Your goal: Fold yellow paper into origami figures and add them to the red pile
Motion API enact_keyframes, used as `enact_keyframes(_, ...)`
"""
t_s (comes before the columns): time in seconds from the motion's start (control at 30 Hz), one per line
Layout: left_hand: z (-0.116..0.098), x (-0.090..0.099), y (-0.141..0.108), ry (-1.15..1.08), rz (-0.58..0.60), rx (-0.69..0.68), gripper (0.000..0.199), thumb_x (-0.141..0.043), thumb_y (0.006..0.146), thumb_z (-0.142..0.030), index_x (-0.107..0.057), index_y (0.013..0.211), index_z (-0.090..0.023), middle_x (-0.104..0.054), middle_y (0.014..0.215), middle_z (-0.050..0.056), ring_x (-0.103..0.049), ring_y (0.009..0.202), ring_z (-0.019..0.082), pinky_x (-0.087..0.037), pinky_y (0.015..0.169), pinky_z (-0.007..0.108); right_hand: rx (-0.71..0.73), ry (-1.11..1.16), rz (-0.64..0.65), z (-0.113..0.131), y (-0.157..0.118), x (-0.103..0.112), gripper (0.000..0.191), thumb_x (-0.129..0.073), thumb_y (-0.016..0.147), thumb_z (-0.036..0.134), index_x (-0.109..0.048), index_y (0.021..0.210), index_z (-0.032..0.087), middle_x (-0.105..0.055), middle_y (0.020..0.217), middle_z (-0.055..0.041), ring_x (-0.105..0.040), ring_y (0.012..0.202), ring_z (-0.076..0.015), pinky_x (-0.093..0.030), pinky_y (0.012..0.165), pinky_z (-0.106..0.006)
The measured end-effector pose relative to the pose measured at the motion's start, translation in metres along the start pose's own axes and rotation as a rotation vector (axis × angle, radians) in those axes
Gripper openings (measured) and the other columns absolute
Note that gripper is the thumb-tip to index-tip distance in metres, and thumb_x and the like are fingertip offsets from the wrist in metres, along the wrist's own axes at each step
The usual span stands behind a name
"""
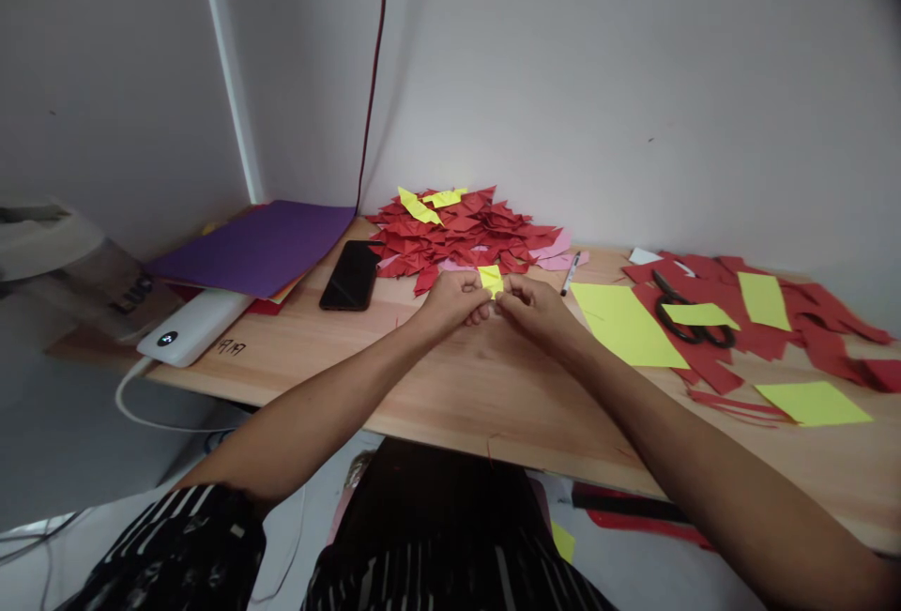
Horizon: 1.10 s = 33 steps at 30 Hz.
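Note:
Between my two hands is a small piece of yellow paper [491, 279], raised a little over the wooden table. My left hand [454, 299] pinches its left edge, with the fingers curled. On the opposite edge, my right hand [526, 299] grips the paper between thumb and fingers. Fingertips cover the paper's lower part, so its folds cannot be made out fully. Just behind the hands lies a heap of folded red paper pieces [465, 231], with some pink ones and two yellow folded pieces [420, 206] on it.
Left of the heap lie a black phone [351, 275], purple sheets [257, 245] and a white power bank [201, 325] with a cable. To the right are a marker [571, 273], a yellow sheet [625, 325], black-handled scissors [679, 331] and red paper scraps [756, 341]. A wall stands behind.

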<state>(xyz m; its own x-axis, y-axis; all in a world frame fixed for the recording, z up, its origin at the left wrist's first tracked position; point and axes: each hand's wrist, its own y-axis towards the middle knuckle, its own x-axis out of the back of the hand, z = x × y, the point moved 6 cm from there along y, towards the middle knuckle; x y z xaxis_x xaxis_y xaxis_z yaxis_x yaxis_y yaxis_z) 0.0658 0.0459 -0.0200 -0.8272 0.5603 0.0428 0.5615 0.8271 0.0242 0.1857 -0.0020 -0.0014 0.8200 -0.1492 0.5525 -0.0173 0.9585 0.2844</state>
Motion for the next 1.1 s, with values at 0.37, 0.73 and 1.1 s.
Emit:
enact_keyframes(0.37,-0.006,-0.001,-0.003,-0.047,0.019,0.018,0.018,-0.051,0.078,-0.008,-0.049,0.061,-0.014,-0.059,0.049,-0.001,-0.05,0.037,0.005,-0.036,0.038,0.015,-0.059,0.171,0.066,-0.011,0.002,-0.004,0.018,-0.052,0.082,0.034,-0.053,0.071,0.02,-0.057,0.065,0.001,-0.047,0.059,-0.0127,-0.035,0.055,-0.025)
enact_keyframes(0.73,-0.006,-0.003,-0.003,-0.036,0.062,0.06,0.017,-0.046,0.079,-0.003,-0.053,0.066,-0.012,-0.06,0.051,-0.001,-0.051,0.039,0.005,-0.038,0.04,0.015,-0.075,0.189,0.085,-0.013,0.003,-0.005,0.014,-0.049,0.08,0.027,-0.054,0.069,0.019,-0.059,0.066,-0.0001,-0.05,0.061,-0.0127,-0.037,0.058,-0.026)
enact_keyframes(1.1,-0.001,-0.005,-0.001,0.021,0.09,0.061,0.017,-0.05,0.08,-0.007,-0.052,0.064,-0.013,-0.061,0.051,0.0,-0.051,0.037,0.005,-0.037,0.038,0.014,-0.077,0.143,0.064,-0.011,0.005,-0.003,0.02,-0.055,0.077,0.037,-0.052,0.072,0.019,-0.053,0.063,0.0018,-0.044,0.057,-0.0119,-0.032,0.053,-0.025)
